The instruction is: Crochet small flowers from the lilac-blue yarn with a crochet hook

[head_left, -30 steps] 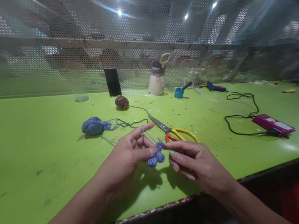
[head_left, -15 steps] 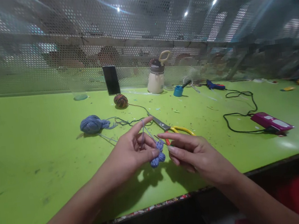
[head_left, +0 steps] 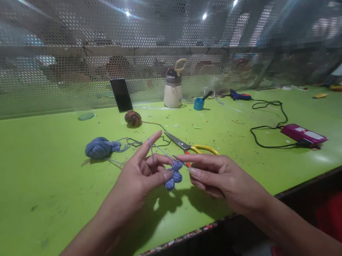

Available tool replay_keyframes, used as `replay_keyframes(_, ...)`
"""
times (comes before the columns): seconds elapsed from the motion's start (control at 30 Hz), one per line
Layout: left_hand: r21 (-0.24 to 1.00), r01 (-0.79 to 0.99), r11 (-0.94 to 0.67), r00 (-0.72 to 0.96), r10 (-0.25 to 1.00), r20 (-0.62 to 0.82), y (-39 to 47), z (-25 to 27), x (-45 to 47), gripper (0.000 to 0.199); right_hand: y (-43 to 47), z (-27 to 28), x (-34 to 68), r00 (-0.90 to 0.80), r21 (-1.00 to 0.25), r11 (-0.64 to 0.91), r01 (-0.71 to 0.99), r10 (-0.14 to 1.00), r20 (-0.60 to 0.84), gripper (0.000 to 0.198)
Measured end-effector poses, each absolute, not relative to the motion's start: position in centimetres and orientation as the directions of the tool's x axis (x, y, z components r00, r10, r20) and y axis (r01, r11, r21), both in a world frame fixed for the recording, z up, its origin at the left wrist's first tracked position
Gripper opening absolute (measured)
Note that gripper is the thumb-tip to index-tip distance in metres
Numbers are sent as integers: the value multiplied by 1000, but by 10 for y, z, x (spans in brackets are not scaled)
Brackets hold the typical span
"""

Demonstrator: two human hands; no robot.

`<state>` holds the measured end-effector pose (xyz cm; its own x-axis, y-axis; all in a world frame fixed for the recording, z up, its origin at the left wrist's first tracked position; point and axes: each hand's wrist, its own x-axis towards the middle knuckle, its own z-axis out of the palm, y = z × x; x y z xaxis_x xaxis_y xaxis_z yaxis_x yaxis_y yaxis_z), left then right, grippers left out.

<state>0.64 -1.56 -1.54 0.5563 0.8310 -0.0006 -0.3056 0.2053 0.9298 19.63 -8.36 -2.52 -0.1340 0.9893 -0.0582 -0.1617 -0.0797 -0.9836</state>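
Note:
My left hand [head_left: 141, 169] pinches a small blue crochet piece [head_left: 173, 177] with puffy, petal-like lobes between thumb and fingers. A strand of blue yarn runs over its raised index finger down to the piece. In my right hand [head_left: 219, 176] is a thin crochet hook [head_left: 175, 157], its tip at the top of the piece; most of its shaft is hidden by the fingers. Beyond the hands lie scissors [head_left: 203, 148] with yellow and red handles, partly covered by my right hand. Left of them rests a blue yarn ball [head_left: 98, 148].
A dark multicolored yarn ball [head_left: 133, 118] trails a strand toward the scissors. Behind stand a phone [head_left: 121, 95], a bottle [head_left: 172, 90] and a blue pot [head_left: 199, 104]. A glue gun [head_left: 240, 95] and a magenta device [head_left: 304, 133] with a black cord lie right. A perforated screen [head_left: 88, 63] borders the table.
The view has shifted slightly, so the table things appear a little further left. Both hands keep their holds; the hook tip stays at the top of the crochet piece.

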Motion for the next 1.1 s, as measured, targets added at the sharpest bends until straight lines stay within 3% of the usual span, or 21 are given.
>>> replay_keyframes(0.43, 933, -266, 243, 569, 820, -51, -16, -14, 4, 87, -81, -18, 192, -135, -979, -106, -173, 987, -83, 34)
replay_keyframes(0.63, 957, -223, 186, 571, 820, -27, -12, -18, 4, 91, -80, -19, 192, -105, -981, -110, -162, 990, -94, 35)
replay_keyframes(0.8, 987, -136, 87, 531, 848, -2, -15, -16, 8, 94, -79, -17, 194, -98, -998, -69, -12, 993, -67, 36)
replay_keyframes(0.87, 999, -53, 3, 523, 852, 25, -18, -15, 9, 91, -76, -15, 197, -126, -996, -48, 78, 990, -58, 35)
replay_keyframes(0.93, 980, 84, -178, 508, 854, 112, -21, -15, 11, 83, -73, -13, 199, -149, -989, -46, 139, 987, -67, 33)
replay_keyframes(1.03, 820, 285, -496, 515, 801, 305, -24, -20, 12, 73, -66, -15, 199, -131, -984, -75, 160, 987, -96, 29)
replay_keyframes(1.1, 700, 354, -620, 537, 748, 391, -25, -24, 13, 72, -64, -20, 196, -76, -989, -106, 103, 991, -114, 30)
